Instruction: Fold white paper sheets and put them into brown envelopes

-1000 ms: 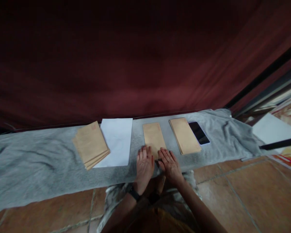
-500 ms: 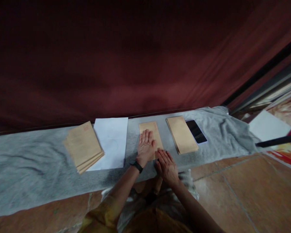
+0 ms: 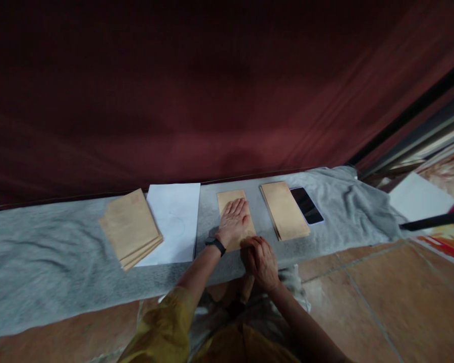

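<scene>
A brown paper envelope (image 3: pixel 227 198) lies lengthwise in front of me on a grey cloth. My left hand (image 3: pixel 233 220), with a dark band on the wrist, rests flat across its middle, fingers stretched out. At the envelope's near right corner, my right hand (image 3: pixel 263 258) has its fingers bent and closed on the near edge; the thumb is partly hidden. To the right sits a neat stack of brown envelopes (image 3: pixel 285 210). On the left, a fanned stack of brown envelopes (image 3: pixel 132 222) overlaps white paper sheets (image 3: pixel 176 222).
A dark-screened phone (image 3: pixel 307 205) lies beside the right stack. The grey cloth (image 3: pixel 60 252) covers a long narrow surface, bunched at its right end. Behind it hangs a dark red curtain (image 3: pixel 212 111). A black bar (image 3: pixel 435 220) and tiled floor (image 3: pixel 412 292) are at right.
My left hand has slid slightly right and away from me on the envelope. The fingers of my right hand, stretched out before, have curled in at the envelope's near edge.
</scene>
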`<state>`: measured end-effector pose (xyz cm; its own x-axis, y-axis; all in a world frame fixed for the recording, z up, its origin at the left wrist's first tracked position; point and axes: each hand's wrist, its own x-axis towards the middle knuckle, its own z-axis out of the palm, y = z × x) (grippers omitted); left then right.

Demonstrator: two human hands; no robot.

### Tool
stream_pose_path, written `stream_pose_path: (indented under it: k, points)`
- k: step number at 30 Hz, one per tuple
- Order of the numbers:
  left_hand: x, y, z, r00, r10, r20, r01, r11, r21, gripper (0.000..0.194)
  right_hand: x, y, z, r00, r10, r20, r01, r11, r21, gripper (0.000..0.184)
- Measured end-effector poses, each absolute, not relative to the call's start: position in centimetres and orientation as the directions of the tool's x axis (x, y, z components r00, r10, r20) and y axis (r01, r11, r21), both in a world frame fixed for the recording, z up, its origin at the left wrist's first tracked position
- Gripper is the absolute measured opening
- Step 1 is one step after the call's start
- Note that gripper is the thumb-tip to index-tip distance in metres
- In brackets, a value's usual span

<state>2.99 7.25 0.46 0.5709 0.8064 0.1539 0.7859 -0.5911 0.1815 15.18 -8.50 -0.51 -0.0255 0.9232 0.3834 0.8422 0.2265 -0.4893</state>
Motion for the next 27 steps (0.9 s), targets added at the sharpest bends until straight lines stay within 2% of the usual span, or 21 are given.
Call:
stream_pose_path:
  k: [10,18,27]
  points:
    - [3.0,3.4,-0.2,0.692,0.69,0.211,0.67,-0.723,0.167,0.053,15.2,-8.7,-1.4,0.01,0.914,0.405,0.848,0.207,-0.488,0.03]
    - [2.5,1.3,0.1,0.739,0.656,0.153,0.641,-0.755,0.139,0.053,15.2,-8.7,-1.6,0.074,0.879,0.471,0.838,0.201,-0.507,0.039]
    - [1.9,-1.3,0.6,0.793,0.601,0.102,0.585,-0.797,0.149,0.058,15.0,-8.5,-1.3,0.065,0.91,0.41,0.834,0.176,-0.523,0.045]
